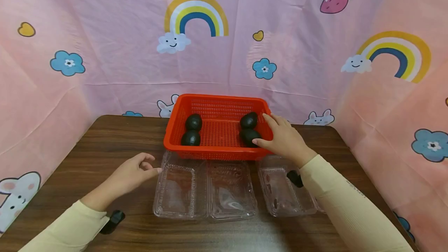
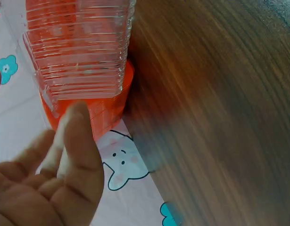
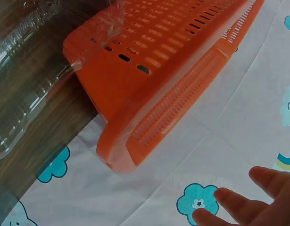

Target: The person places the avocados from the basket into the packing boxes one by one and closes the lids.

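A red-orange plastic basket (image 1: 217,153) stands at the back of the table, holding two dark avocados (image 1: 191,138) at its left end and two more avocados (image 1: 248,137) at its right. My right hand (image 1: 285,139) is over the basket's right rim, fingers spread, the thumb beside the nearer right avocado. In the right wrist view its fingertips (image 3: 260,176) show with nothing between them. My left hand (image 1: 127,180) hovers with loosely bent fingers, its thumb close to the left edge of an opened clear plastic clamshell box (image 1: 175,193). It holds nothing.
A second clear plastic box (image 1: 285,193) lies on the right, partly hidden under my right forearm. Both boxes are in front of the basket on a dark wooden table (image 1: 140,232). Pink patterned cloth (image 1: 224,61) hangs behind and at both sides.
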